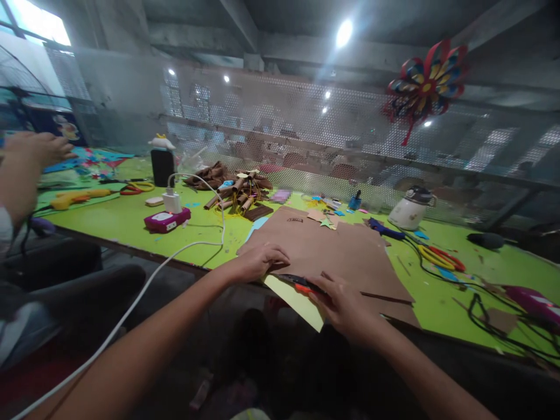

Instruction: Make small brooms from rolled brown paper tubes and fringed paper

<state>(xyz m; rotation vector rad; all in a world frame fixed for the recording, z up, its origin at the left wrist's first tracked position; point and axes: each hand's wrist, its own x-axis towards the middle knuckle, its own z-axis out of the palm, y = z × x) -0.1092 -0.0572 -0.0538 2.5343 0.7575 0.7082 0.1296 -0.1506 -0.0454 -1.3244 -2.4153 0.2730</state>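
The left hand (265, 261) and right hand (341, 300) are working apart at the near edge of the worktop (118, 211). The right hand is gripping a dark tool with an orange part (303, 289), its dark end pointing toward the left fingers. The left hand is resting, fingers bent, at the near edge of the brown sheet (345, 251); whether it is also pinching paper cannot be told. The pale yellow sheet (297, 303) is lying below and between the hands, partly overhanging the worktop.

Hazards:

1. Injury: if the tool is carrying an edge, a slip of the right hand could be driving it into the left fingers.
2. Skewing: the yellow sheet is hanging unsupported at its near corner, so tool pressure could be bending or shifting it.
3. Marking: the brown sheet is lying directly beyond the tool; overtravel could be scoring it.
4. Snagging: the white cable (223, 219) is running left of the left hand; a sweeping forearm could be dragging it.
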